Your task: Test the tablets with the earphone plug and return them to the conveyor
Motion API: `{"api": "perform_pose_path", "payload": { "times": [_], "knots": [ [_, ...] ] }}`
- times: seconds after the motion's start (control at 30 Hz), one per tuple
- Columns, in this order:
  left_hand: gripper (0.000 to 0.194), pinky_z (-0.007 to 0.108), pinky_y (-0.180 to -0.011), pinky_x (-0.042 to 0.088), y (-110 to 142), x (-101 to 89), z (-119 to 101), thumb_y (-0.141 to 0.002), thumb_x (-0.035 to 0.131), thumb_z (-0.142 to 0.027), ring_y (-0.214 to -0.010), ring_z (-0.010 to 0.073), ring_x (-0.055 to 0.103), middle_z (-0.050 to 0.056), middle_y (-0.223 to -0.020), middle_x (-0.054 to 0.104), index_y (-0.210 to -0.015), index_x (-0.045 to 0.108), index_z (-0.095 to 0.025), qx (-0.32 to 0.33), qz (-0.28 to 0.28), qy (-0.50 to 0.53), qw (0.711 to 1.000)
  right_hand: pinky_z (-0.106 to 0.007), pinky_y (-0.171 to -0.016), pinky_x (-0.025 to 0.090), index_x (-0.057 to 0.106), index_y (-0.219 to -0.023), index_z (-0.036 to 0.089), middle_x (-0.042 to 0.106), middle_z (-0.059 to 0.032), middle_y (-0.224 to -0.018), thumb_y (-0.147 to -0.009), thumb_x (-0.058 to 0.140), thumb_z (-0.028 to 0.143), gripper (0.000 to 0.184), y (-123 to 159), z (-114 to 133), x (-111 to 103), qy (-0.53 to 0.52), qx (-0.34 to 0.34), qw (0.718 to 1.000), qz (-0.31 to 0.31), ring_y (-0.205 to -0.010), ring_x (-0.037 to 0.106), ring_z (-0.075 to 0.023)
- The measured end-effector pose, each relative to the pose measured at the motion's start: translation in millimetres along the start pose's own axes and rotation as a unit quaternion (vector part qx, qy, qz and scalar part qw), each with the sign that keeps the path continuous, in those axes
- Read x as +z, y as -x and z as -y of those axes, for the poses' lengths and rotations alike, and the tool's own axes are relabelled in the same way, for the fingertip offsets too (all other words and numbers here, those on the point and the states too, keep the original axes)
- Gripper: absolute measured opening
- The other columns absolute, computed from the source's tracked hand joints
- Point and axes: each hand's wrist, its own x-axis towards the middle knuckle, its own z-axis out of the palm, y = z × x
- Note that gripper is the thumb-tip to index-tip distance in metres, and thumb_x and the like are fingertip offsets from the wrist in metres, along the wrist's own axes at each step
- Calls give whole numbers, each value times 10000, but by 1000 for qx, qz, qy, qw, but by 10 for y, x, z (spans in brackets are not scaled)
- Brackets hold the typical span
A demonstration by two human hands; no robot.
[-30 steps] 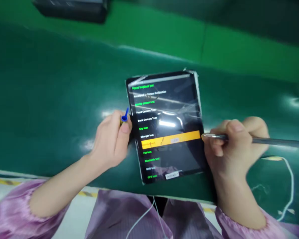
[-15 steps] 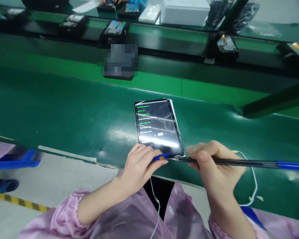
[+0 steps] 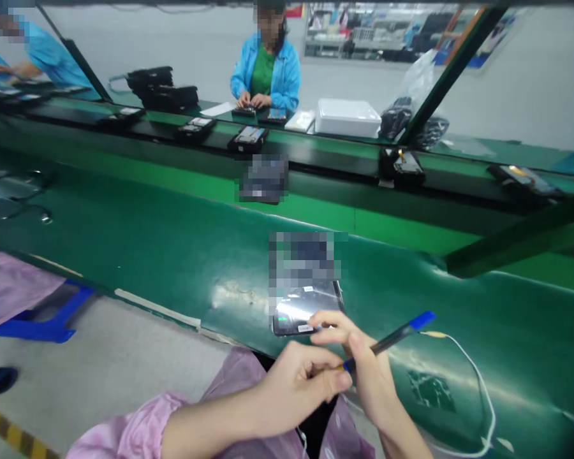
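Observation:
A tablet [image 3: 302, 311] wrapped in clear film lies on the green belt [image 3: 124, 248] close to its near edge, and its upper part is blurred out. Just in front of it, my right hand [image 3: 366, 366] is closed round a dark pen [image 3: 387, 338] with a blue top end that slants up to the right. My left hand [image 3: 301, 382] meets it, its thumb and fingers pinched on a small blue piece at the pen's lower tip. Neither hand touches the tablet.
A white cable [image 3: 478, 389] loops on the belt at the right. Beyond runs a second line with black trays [image 3: 249, 137] carrying devices and a white box [image 3: 347, 118]. A person in a blue coat [image 3: 266, 73] works opposite. A blue stool [image 3: 48, 319] stands at the left.
My view has lifted from the tablet to the whole line. My hands have left the tablet's sides and come together at the pen's tip in front of it.

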Motion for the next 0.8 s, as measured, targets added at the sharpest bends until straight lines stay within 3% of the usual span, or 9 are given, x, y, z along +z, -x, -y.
{"api": "perform_pose_path", "payload": {
  "times": [0.13,0.23,0.3,0.4,0.53,0.63,0.7,0.77,0.8],
  "knots": [
    [535,210,-439,168,-55,144,-2,-622,801,-607,-422,16,282,-61,-542,446,-708,533,-152,-112,87,229,963,-451,-906,509,762,-705,289,720,-65,-858,-990,421,533,507,137,45,-112,-56,-16,998,36,-1046,631,-284],
    [512,209,-449,137,-145,237,19,-628,821,-564,-412,4,200,-99,-529,390,-825,569,-164,-78,98,251,960,-506,-915,496,774,-726,284,726,-92,-866,-965,443,574,501,200,86,-225,-49,15,997,49,-1061,630,-321],
    [499,217,-462,151,-221,291,37,-698,739,-615,-424,19,203,-98,-517,350,-833,600,-155,-25,74,181,980,-524,-954,467,775,-728,263,727,-109,-927,-942,479,591,490,223,39,-265,-48,45,998,17,-1099,612,-335],
    [554,252,-521,284,-362,367,53,-774,596,-682,-493,78,343,-41,-522,416,-627,584,-147,42,-20,-34,998,-492,-963,469,746,-683,229,722,-120,-994,-890,523,657,525,225,-146,-263,-113,94,985,-90,-1095,618,-328],
    [588,379,-746,428,-541,401,56,-817,465,-720,-714,209,530,55,-717,623,-770,689,-179,141,-104,-309,935,-386,-746,567,590,-594,204,725,-96,-897,-802,611,722,558,200,-351,-390,-266,144,928,-220,-845,691,-261],
    [611,431,-838,469,-531,251,145,-913,284,-660,-884,258,594,100,-926,681,-1033,679,-209,196,-110,-366,903,-267,-509,527,441,-580,202,513,46,-497,-748,757,613,545,224,-295,-836,-320,113,899,-278,-430,527,-126],
    [517,444,-953,461,-435,26,317,-935,331,-582,-1112,276,577,124,-1175,647,-1155,628,-220,199,-158,-398,881,-193,-363,400,471,-621,196,373,100,-437,-728,804,553,500,234,-108,-1311,-316,113,896,-289,-307,326,-62],
    [524,511,-1043,406,-323,-288,587,-879,489,-541,-1271,329,495,152,-1365,538,-1285,545,-215,156,-276,-485,815,-206,-351,397,597,-751,191,495,61,-505,-642,854,556,460,185,233,-1864,-277,117,903,-306,-324,366,-65],
    [680,564,-1059,378,-280,-464,743,-807,576,-553,-1307,382,455,196,-1435,461,-1360,469,-171,135,-324,-527,774,-251,-379,444,628,-789,187,603,-3,-605,-604,875,532,463,126,463,-2147,-247,103,911,-315,-351,432,-85]
  ]
}}
